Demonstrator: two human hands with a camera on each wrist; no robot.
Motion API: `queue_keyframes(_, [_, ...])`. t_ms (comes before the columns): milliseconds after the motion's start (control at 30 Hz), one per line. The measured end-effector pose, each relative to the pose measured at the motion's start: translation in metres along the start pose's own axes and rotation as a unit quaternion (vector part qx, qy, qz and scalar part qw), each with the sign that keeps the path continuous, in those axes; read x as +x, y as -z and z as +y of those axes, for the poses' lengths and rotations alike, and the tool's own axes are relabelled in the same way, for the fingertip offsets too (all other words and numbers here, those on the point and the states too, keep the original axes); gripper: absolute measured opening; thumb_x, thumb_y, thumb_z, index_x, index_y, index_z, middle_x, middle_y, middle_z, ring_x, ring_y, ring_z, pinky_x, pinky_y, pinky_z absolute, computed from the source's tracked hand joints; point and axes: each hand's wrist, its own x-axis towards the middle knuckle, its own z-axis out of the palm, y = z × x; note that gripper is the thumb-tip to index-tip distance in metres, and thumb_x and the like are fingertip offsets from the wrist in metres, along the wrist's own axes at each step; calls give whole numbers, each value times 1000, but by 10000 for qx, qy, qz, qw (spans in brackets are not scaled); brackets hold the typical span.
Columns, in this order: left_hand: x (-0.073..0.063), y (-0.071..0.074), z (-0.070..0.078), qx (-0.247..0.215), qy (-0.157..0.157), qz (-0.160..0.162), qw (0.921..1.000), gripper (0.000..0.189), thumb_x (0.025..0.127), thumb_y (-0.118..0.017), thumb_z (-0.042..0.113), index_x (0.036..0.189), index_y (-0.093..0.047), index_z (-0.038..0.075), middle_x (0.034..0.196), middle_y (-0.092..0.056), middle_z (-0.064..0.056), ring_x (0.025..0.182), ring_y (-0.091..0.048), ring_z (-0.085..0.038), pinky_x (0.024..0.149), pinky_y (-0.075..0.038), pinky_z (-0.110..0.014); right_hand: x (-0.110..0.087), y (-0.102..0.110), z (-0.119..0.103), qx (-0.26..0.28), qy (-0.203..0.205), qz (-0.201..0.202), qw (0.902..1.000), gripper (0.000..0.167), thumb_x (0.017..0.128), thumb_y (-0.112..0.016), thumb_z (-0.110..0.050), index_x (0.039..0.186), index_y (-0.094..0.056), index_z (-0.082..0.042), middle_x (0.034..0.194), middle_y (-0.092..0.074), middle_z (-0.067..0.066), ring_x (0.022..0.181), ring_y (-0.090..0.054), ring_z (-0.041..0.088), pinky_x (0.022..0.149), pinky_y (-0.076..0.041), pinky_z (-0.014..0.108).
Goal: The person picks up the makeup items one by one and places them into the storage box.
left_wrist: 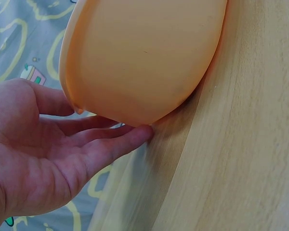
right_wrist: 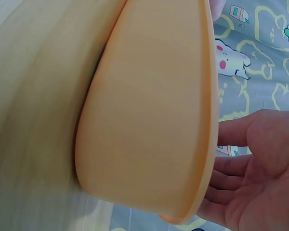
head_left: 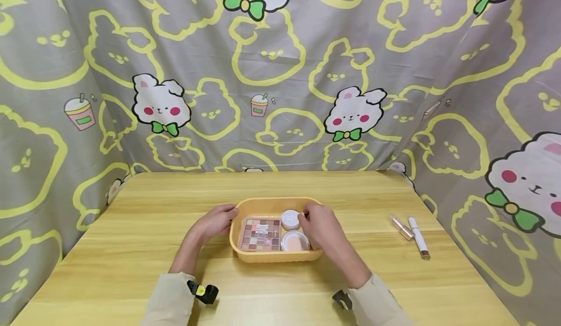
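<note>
- Beige sleeves (head_left: 168, 297) are crossing the near edge of the view, a black wrist mount (head_left: 205, 293) sitting beside the left cuff.
- Pale wood-grain tabletop (head_left: 144, 248) is stretching back to a grey curtain (head_left: 210, 131), which is hanging behind and on both sides, showing rabbits with green bows, yellow outlines and pink cups.
- An orange plastic tray (head_left: 271, 257) is resting mid-table, holding an eyeshadow palette (head_left: 261, 234), a white round compact (head_left: 290, 220) and a clear-lidded powder compact (head_left: 295, 242).
- The left hand (head_left: 215, 221) is pinching the tray's left end, thumb over the rim, fingers against the outer wall.
- The right hand (head_left: 324, 224) is reaching over the right rim, fingertips hidden inside; whether they are clamped on anything, I cannot tell.
- Off to the right, a clear-capped lipstick tube (head_left: 401, 227) and a white cosmetic tube (head_left: 419, 238) are lying side by side on the wood.
</note>
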Motion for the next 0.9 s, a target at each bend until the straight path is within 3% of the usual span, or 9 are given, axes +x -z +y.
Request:
queue_keyframes(67, [1,-1,0,-1,6,38,10000,53,110,-39,25,152,-35,-9,139,-56,-23,118,-59,-24,86,-55,-31,1,2,1,15,-21,46,10000,11,95,-65,-12,90,-69,-3,72,-62,4,62,-53,14,58,-46,28])
queue_keyframes(267, [2,0,-1,3,33,25,10000,54,110,-38,25,152,-33,-9,143,-53,-25,123,-58,-27,90,-56,-34,3,9,3,122,-278,28,9995,22,96,-66,-17,107,-71,2,82,-69,9,61,-55,14,55,-47,26])
queue_keyframes(467, [0,-1,0,-41,1,-46,10000,53,110,-37,24,152,-33,-9,144,-52,-27,127,-57,-31,94,-55,-38,5,18,7,114,-313,203,9992,25,96,-66,-17,110,-70,3,80,-68,9,62,-57,16,54,-47,28])
queue_keyframes(733, [-1,-2,1,37,-14,-28,10000,52,110,-37,23,151,-34,-10,141,-54,-26,121,-58,-27,91,-56,-37,7,28,20,-21,-381,404,9985,30,96,-65,-20,113,-68,5,83,-69,11,73,-63,23,67,-54,39])
queue_keyframes(900, [-1,-2,2,52,35,-23,10000,54,111,-37,24,153,-31,-10,145,-51,-28,126,-57,-30,96,-55,-41,9,34,27,-11,-459,453,9979,32,97,-64,-20,115,-67,6,84,-68,12,73,-62,24,67,-54,40])
